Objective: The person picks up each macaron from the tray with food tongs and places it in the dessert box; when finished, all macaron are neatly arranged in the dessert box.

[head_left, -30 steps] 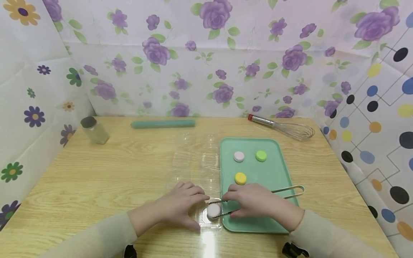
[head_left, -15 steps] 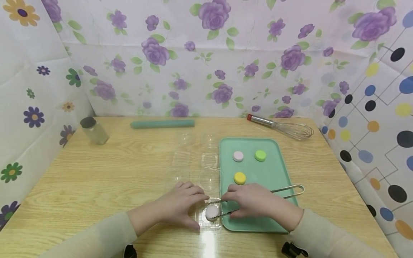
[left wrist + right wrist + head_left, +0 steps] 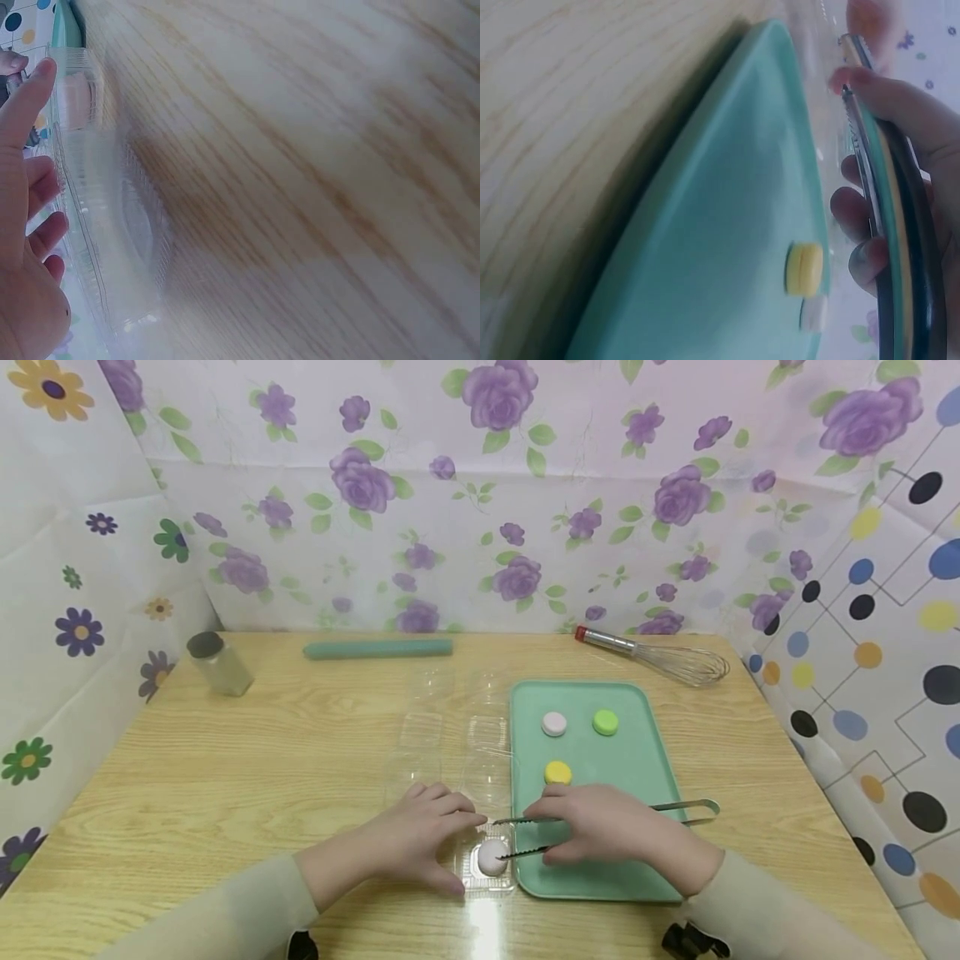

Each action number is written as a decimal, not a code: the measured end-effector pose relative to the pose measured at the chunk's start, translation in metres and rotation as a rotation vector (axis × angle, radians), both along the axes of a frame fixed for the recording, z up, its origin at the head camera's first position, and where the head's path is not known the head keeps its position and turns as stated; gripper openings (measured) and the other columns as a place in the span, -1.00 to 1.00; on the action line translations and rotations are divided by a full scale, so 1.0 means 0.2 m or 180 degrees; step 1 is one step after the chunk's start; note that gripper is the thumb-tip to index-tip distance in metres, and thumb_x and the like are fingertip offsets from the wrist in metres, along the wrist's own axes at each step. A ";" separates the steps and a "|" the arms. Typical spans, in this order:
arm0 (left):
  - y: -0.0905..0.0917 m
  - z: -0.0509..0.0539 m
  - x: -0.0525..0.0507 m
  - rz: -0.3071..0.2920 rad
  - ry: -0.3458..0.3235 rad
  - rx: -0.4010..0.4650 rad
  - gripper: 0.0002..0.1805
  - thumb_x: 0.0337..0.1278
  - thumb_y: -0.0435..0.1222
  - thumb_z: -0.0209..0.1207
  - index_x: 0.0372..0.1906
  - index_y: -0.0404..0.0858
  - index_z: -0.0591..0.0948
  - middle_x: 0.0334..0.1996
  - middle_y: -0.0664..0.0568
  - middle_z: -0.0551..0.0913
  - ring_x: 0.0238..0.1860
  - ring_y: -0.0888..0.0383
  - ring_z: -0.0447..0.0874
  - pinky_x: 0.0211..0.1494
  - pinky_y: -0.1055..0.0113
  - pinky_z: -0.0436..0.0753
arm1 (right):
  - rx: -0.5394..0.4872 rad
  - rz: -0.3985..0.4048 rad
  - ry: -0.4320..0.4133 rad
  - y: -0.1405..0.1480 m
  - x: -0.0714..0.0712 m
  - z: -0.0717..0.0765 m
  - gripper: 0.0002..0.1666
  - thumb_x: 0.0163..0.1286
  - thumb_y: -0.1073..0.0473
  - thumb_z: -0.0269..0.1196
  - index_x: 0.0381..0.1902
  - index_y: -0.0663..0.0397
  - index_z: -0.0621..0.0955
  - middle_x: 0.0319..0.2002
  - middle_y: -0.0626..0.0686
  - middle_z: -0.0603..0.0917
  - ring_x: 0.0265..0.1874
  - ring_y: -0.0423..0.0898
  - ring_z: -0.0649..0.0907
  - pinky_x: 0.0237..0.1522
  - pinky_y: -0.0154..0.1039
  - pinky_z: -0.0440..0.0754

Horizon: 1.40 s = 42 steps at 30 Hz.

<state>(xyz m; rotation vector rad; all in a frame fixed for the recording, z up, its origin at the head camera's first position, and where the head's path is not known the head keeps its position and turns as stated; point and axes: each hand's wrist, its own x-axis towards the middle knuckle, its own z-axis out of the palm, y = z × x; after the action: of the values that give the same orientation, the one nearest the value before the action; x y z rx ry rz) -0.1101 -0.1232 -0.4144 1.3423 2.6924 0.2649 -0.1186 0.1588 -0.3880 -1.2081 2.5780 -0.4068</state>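
A pale pink macaron (image 3: 492, 857) lies in the nearest right compartment of a clear plastic container (image 3: 489, 727); the left wrist view shows that macaron (image 3: 76, 99) through the clear wall. My left hand (image 3: 420, 839) rests at the container's near end, fingers spread, thumb and index finger on either side of the compartment. My right hand (image 3: 607, 827) holds metal tongs (image 3: 678, 807), their arms apart, tips at the macaron's right side. In the right wrist view the fingers of my right hand (image 3: 911, 127) curl round the tongs (image 3: 885, 195).
On the green tray (image 3: 622, 877) lie a pink macaron (image 3: 554, 724), a green one (image 3: 605, 722) and a yellow one (image 3: 557, 772). Behind are a whisk (image 3: 660, 656), a green rolling pin (image 3: 378, 649) and a dark-lidded jar (image 3: 220, 665).
The tongs have spread wider and shifted right with my right hand, letting go of the macaron, which stays in the compartment. My left hand has not visibly moved.
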 end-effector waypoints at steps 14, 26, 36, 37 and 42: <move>-0.17 0.02 0.03 0.0318 0.0011 0.0295 -0.06 -0.34 0.27 0.32 0.24 -0.14 0.46 0.09 0.13 0.48 0.14 0.09 0.32 0.25 0.05 0.27 | -0.0299 -0.0500 -0.0086 0.21 -0.13 0.03 -0.43 0.13 -0.08 0.36 0.10 -0.04 0.57 -0.09 -0.05 0.59 -0.44 -0.22 0.50 -0.41 -0.34 0.47; -0.33 0.02 0.05 0.0508 -0.0110 0.0240 -0.02 -0.41 0.27 0.35 0.24 -0.15 0.45 0.12 0.12 0.45 0.14 0.07 0.30 0.20 0.01 0.27 | -0.0166 -0.1325 0.0144 0.47 -0.30 -0.04 -0.40 0.14 -0.07 0.36 0.11 0.04 0.57 0.00 0.10 0.57 -0.10 0.03 0.60 -0.13 -0.02 0.59; -0.37 0.00 0.06 0.0535 -0.0051 0.0344 -0.02 -0.48 0.26 0.38 0.21 -0.13 0.47 0.10 0.13 0.45 0.11 0.10 0.29 0.19 0.03 0.25 | -0.0036 -0.1821 0.0254 0.57 -0.38 -0.09 -0.30 0.15 -0.11 0.34 0.17 0.14 0.50 0.07 0.30 0.51 0.00 0.24 0.53 -0.08 0.17 0.51; -0.37 0.00 0.06 0.0539 -0.0040 0.0360 -0.02 -0.49 0.26 0.38 0.21 -0.12 0.47 0.10 0.13 0.45 0.11 0.10 0.29 0.18 0.03 0.25 | -0.0037 -0.1833 0.0252 0.57 -0.39 -0.09 -0.30 0.15 -0.11 0.34 0.17 0.15 0.50 0.07 0.31 0.51 0.00 0.25 0.52 -0.07 0.18 0.50; -0.37 0.00 0.07 0.0565 -0.0013 0.0324 -0.02 -0.47 0.29 0.35 0.21 -0.12 0.47 0.09 0.14 0.45 0.09 0.10 0.29 0.17 0.01 0.27 | 0.0067 -0.1857 0.0201 0.61 -0.42 -0.10 -0.26 0.16 -0.13 0.33 0.18 0.20 0.48 0.09 0.36 0.47 0.04 0.29 0.48 -0.02 0.22 0.46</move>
<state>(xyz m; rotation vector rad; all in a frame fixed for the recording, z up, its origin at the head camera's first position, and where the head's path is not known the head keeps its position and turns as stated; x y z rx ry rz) -0.0955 -0.1966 -0.4147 1.1251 2.8327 0.4267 -0.2016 0.2800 -0.4077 -0.4414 2.9480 -0.4538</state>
